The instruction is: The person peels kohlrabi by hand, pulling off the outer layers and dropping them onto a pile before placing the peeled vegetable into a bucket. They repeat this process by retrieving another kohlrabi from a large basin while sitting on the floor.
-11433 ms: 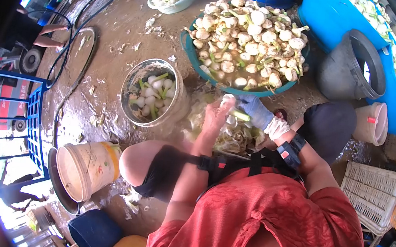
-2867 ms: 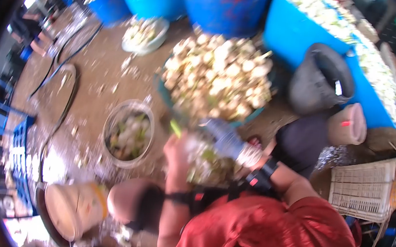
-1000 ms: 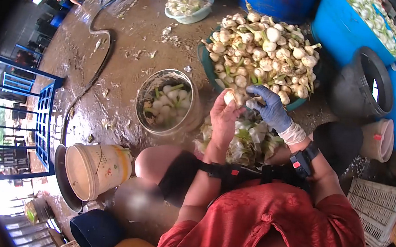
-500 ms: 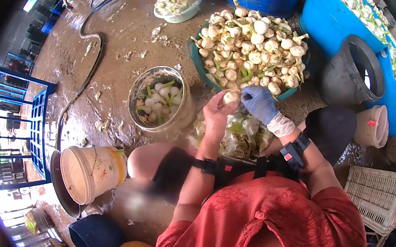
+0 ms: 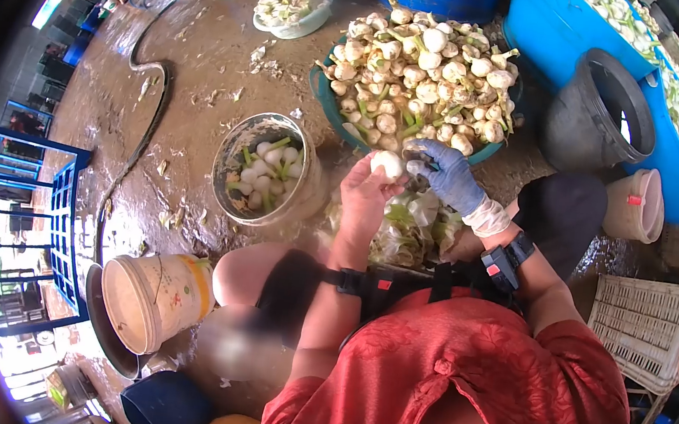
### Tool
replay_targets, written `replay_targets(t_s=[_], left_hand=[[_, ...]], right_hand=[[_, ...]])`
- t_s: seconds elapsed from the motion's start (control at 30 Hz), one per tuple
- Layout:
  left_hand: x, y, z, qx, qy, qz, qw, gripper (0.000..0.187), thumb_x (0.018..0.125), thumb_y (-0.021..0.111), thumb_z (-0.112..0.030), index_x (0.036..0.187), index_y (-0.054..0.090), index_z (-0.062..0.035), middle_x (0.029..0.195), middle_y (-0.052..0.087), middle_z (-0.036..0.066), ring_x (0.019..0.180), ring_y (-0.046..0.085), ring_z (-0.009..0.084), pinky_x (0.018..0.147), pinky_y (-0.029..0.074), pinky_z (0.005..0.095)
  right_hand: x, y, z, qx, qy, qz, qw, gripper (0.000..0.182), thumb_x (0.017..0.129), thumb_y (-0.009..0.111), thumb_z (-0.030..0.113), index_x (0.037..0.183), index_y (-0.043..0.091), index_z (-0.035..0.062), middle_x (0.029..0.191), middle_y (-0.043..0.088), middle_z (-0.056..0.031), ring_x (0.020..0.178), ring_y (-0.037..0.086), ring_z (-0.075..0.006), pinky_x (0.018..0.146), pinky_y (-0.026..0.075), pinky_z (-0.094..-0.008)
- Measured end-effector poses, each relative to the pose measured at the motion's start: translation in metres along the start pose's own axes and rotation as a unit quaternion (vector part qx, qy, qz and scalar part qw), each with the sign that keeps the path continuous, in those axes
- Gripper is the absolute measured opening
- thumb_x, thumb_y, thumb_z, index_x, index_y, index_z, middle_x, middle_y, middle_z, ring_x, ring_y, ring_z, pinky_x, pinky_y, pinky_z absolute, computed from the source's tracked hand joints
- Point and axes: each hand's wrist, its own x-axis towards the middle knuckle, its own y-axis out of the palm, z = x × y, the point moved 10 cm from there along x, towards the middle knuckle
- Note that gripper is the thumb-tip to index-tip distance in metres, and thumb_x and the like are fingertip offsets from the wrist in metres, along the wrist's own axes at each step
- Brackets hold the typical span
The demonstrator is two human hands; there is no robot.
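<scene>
L hand (image 5: 364,194): bulb (image 5: 387,164), nr tub rim (image 5: 328,110)

A bulb (image 5: 387,165) sits in the left hand (image 5: 363,198), just beside the right hand (image 5: 457,183), above peelings (image 5: 412,230). Beyond the hands, a basin (image 5: 320,92) holds heaped bulbs (image 5: 428,81). Left of it, a bucket (image 5: 312,183) holds more bulbs (image 5: 265,171); behind that is a bowl (image 5: 303,25). A tub (image 5: 569,112) is right of the basin, a pail (image 5: 622,215) nearer, and a crate (image 5: 643,327) right of the person (image 5: 456,365).
</scene>
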Motion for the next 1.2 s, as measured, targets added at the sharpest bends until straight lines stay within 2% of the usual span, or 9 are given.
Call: replay_targets(t_s=[0.23,0.3,0.53,0.6,0.67,0.73,0.77,0.87,1.2], left_hand=[[0.002,0.001,0.004,-0.146,-0.028,0.012,0.989,0.022,0.091,0.053,-0.018,0.107,0.055,-0.0029,0.093,0.063,0.01,0.069,0.06,0.0192,0.059,0.047,0.0284],[-0.003,-0.021,0.01,0.088,-0.064,-0.091,0.99,0.024,0.086,0.06,-0.021,0.103,0.058,-0.003,0.089,0.063,0.007,0.07,0.059,0.0157,0.058,0.046,0.0274],[-0.002,-0.012,-0.007,0.064,0.03,-0.03,0.997,0.026,0.081,0.063,-0.015,0.101,0.059,0.0002,0.089,0.064,0.006,0.072,0.059,0.013,0.058,0.047,0.0252],[0.0,-0.019,-0.011,0.059,0.065,-0.072,0.994,0.023,0.082,0.061,-0.01,0.102,0.057,0.0003,0.09,0.063,0.007,0.071,0.059,0.0131,0.058,0.047,0.025],[-0.003,-0.013,-0.02,0.073,0.1,-0.064,0.99,0.023,0.079,0.06,-0.004,0.101,0.055,0.0001,0.087,0.06,0.006,0.068,0.057,0.0122,0.06,0.047,0.0245],[0.001,-0.011,-0.018,0.074,0.144,-0.034,0.986,0.028,0.074,0.065,-0.001,0.1,0.055,0.0004,0.086,0.06,0.003,0.073,0.057,0.0108,0.064,0.048,0.025],[-0.004,-0.002,-0.022,0.182,0.15,-0.072,0.969,0.036,0.069,0.071,0.001,0.102,0.055,0.0008,0.086,0.06,0.003,0.077,0.058,0.012,0.067,0.05,0.0281],[-0.005,-0.004,-0.01,0.396,0.158,-0.116,0.897,0.045,0.066,0.078,-0.003,0.104,0.054,0.002,0.088,0.062,0.006,0.076,0.058,0.0115,0.069,0.05,0.0251],[-0.009,-0.006,0.001,0.156,0.074,-0.062,0.983,0.038,0.068,0.074,0.003,0.1,0.053,0.0012,0.09,0.063,0.009,0.078,0.062,0.0155,0.072,0.052,0.0285]], right_hand=[[-0.002,0.016,0.003,-0.091,-0.046,0.027,0.994,0.034,0.077,0.072,0.016,0.106,0.061,0.0015,0.094,0.065,-0.0105,0.085,0.063,-0.0168,0.076,0.05,-0.0309],[0.0,0.017,-0.001,-0.116,-0.034,0.036,0.992,0.033,0.076,0.072,0.015,0.105,0.062,0.0013,0.091,0.066,-0.0092,0.084,0.064,-0.0166,0.075,0.05,-0.0303],[0.006,-0.023,-0.048,0.221,0.086,-0.109,0.965,0.015,0.086,0.059,0.013,0.093,0.067,0.0024,0.084,0.066,-0.0102,0.077,0.063,-0.0121,0.063,0.049,-0.0269],[-0.001,-0.036,-0.108,-0.091,0.223,-0.076,0.968,0.016,0.088,0.057,0.016,0.089,0.067,0.0036,0.082,0.066,-0.0109,0.074,0.062,-0.0136,0.063,0.048,-0.0272],[-0.021,0.002,-0.115,-0.471,-0.11,-0.047,0.874,0.025,0.092,0.052,0.022,0.089,0.065,0.0016,0.084,0.066,-0.0127,0.075,0.063,-0.0172,0.065,0.047,-0.0294],[-0.021,0.015,-0.105,-0.161,0.161,0.053,0.972,0.032,0.092,0.053,0.029,0.099,0.061,-0.0016,0.089,0.065,-0.0118,0.081,0.059,-0.0195,0.074,0.047,-0.0319],[-0.017,0.019,-0.09,0.104,0.082,-0.062,0.989,0.039,0.09,0.056,0.037,0.092,0.062,-0.0016,0.08,0.064,-0.0066,0.074,0.057,-0.0181,0.071,0.047,-0.0328],[-0.011,0.045,-0.085,0.207,0.262,-0.008,0.943,0.051,0.09,0.05,0.051,0.073,0.063,0.0053,0.057,0.054,0.0012,0.052,0.049,-0.0089,0.048,0.039,-0.0254],[-0.004,0.039,-0.068,0.17,0.175,0.037,0.969,0.042,0.091,0.054,0.042,0.069,0.058,0.0064,0.056,0.05,0.0029,0.05,0.045,-0.0067,0.047,0.037,-0.0245]])
